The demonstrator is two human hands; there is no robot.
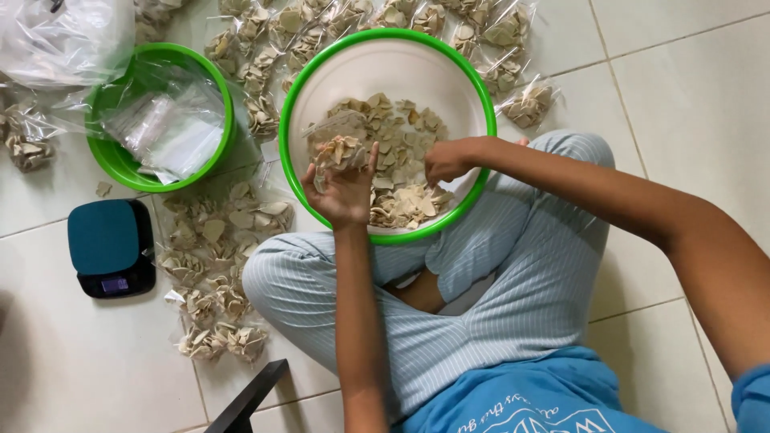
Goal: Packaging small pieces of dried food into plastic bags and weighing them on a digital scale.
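A large white bowl with a green rim rests on my crossed legs and holds a heap of pale beige chips. My left hand holds a small clear plastic bag partly filled with chips, its mouth toward the heap. My right hand is closed over chips inside the bowl, just right of the bag.
A smaller green bowl with empty clear bags stands at the left. A teal kitchen scale lies on the tiled floor. Several filled chip bags lie beside my left knee, and more filled bags behind the bowls. A dark bar lies near my leg.
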